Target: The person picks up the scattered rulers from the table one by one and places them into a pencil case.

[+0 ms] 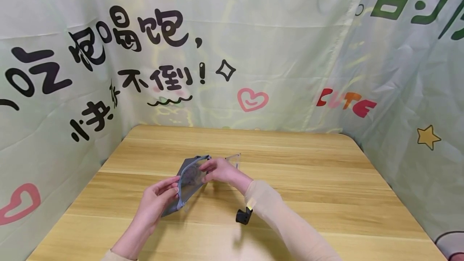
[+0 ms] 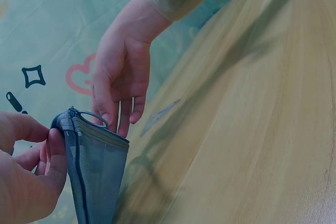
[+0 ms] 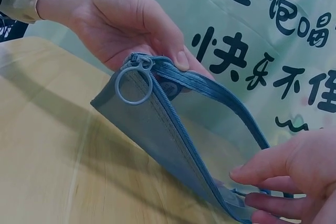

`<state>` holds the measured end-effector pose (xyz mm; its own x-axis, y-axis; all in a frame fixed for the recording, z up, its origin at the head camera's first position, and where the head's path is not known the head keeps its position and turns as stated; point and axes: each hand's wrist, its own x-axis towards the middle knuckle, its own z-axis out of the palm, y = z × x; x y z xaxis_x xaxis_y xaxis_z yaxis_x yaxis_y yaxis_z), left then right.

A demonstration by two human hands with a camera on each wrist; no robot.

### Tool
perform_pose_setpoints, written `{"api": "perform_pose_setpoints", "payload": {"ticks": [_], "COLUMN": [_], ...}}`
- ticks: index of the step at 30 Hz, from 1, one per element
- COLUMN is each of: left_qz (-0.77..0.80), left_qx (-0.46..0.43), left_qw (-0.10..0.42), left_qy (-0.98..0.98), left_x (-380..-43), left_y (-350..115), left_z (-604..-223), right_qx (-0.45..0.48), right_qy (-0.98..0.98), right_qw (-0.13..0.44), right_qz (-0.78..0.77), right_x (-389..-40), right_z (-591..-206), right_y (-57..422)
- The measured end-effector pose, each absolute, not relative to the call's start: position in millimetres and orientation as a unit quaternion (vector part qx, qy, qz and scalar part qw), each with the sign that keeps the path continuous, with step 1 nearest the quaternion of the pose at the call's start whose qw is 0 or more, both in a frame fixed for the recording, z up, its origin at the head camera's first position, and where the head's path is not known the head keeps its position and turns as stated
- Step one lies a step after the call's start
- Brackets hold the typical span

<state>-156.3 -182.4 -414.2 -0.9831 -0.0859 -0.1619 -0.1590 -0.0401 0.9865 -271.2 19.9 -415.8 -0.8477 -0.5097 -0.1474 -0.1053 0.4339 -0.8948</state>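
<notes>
A blue-grey mesh zip pouch (image 1: 188,180) stands tilted above the table, its zipped mouth spread apart. My left hand (image 1: 154,200) holds it by the near end of its mouth, thumb and fingers pinching the zip edge. A round ring pull (image 3: 116,87) hangs at that end in the right wrist view. At the far end of the mouth is my right hand (image 1: 224,170), fingers extended and parted, tips right at the opening. In the right wrist view the right hand (image 3: 294,174) shows nothing between thumb and fingers. Small contents show faintly through the mesh.
Behind the right hand, a clear triangular plastic piece (image 1: 235,159), like a set square, lies on the wooden table (image 1: 308,196). A black wrist camera (image 1: 243,215) hangs at the right sleeve. Printed cloth (image 1: 290,63) walls the table at the back and sides.
</notes>
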Motion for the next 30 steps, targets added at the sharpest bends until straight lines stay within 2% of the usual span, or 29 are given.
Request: {"api": "perform_pose_setpoints", "payload": {"ticks": [17,30], "left_qz": [0.715,0.72], "left_qx": [-0.093,-0.094], "left_qw": [0.025,0.023], "left_qy": [0.692,0.687], "left_x": [-157.0,-157.0], "left_y": [-181.3,-180.5], "left_z": [-413.8,-414.8], "right_qx": [-0.185,-0.209], "right_qy": [0.801,0.811], "right_qw": [0.195,0.159], "right_qz": [-0.535,-0.523], "right_x": [-275.8,-283.9], "right_z": [-418.7,-417.8], "right_y": [28.1,37.8]}}
